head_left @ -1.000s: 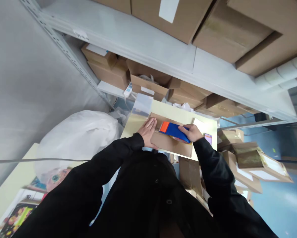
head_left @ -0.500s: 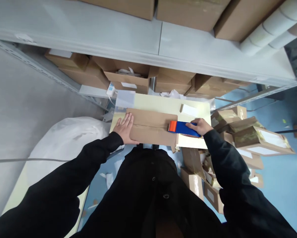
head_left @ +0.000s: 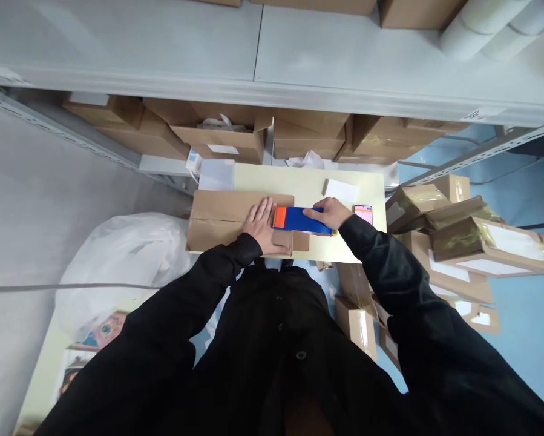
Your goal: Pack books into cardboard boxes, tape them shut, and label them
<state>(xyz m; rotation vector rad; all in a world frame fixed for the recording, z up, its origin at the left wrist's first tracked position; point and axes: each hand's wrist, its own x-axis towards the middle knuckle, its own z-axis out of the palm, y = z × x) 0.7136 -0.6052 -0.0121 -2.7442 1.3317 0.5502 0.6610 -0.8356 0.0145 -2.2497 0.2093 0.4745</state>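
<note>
The blue tool (head_left: 305,220) is held over the right end of a brown cardboard box (head_left: 219,209), its orange end (head_left: 279,217) toward the left hand (head_left: 261,231). The right hand (head_left: 335,213) grips its other end, thumb laid along the upper face; the remaining fingertips are hidden. The left hand lies palm down on the cardboard, fingers slightly parted, thumb set apart.

Hazard, in my judgement: the orange end is just beside the left fingers, so a leftward slip of the tool could strike them. Contact cannot be confirmed. The box lies along the near edge of the table (head_left: 262,177); uneven pressure could skew or tip it. A flap (head_left: 301,242) projects at its right end and may catch.

Beyond: a phone (head_left: 363,213), a white item (head_left: 342,191), and stacked cartons (head_left: 494,242) at the right.
</note>
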